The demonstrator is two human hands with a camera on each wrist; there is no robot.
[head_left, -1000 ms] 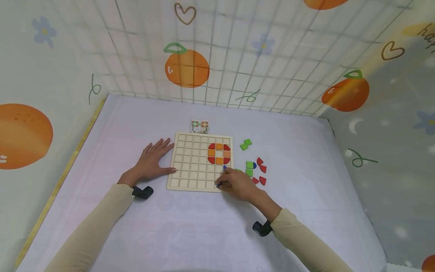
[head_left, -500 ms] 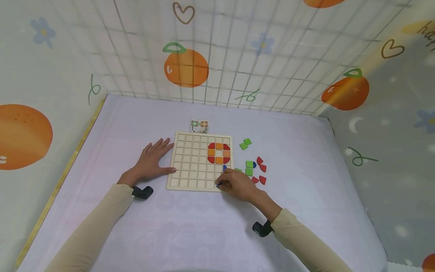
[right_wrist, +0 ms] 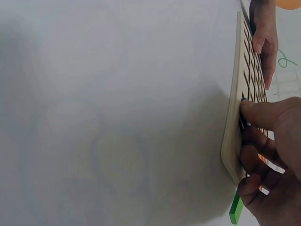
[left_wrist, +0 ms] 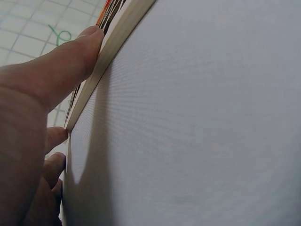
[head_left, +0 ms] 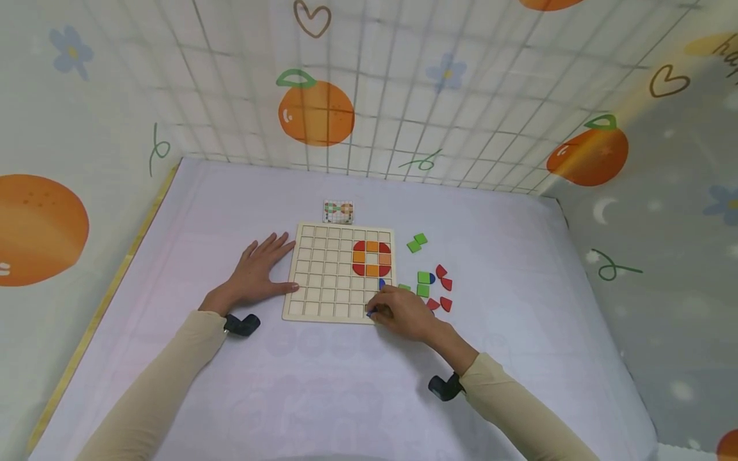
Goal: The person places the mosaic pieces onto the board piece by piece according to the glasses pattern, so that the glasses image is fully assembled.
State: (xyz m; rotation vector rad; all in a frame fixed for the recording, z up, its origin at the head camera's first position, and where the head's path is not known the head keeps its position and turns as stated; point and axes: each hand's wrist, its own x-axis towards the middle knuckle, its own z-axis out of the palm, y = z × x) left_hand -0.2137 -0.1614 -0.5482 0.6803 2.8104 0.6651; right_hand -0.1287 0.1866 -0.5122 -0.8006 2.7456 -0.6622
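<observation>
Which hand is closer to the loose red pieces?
Right. The right hand is beside the loose red pieces; the left hand touches the left edge of the board.

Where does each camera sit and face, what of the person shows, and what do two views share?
Head: on the head, facing forward and down at the board; shows left hand, right hand and sleeves.
Left wrist: on that wrist, facing the board's edge and table; shows the left hand.
Right wrist: on that wrist, facing the board's edge; shows the right hand, with the left hand beyond.
Shared by head and right wrist: board, both hands.
</observation>
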